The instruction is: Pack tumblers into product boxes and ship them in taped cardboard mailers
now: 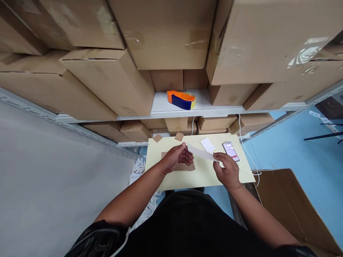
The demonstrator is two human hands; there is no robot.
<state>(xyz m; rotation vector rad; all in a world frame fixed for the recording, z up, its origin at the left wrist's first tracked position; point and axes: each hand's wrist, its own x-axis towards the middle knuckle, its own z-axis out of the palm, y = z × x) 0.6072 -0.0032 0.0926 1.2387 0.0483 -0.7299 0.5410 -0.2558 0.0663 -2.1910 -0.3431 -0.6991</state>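
A thin whitish strip (202, 153), paper or film, is stretched between my two hands above the table. At its left end is my left hand (178, 157), thumb on top and fingers curled, seeming to pinch the tip. My right hand (227, 169) grips the other end between thumb and fingers. Beneath my left hand lies a flat brown cardboard piece (184, 167), partly hidden. A white card or paper stack (207, 145) rests behind the strip, and a phone (230, 152) with a lit screen lies to the right of it.
The pale yellow table (171, 182) stands against a shelf (160, 111) full of cardboard boxes (107, 78). An orange and blue tape dispenser (182, 99) sits on the shelf. Two small cardboard scraps (179, 136) lie at the table's back. A white cable (246, 151) hangs at right; a large open carton (292, 207) is beside it.
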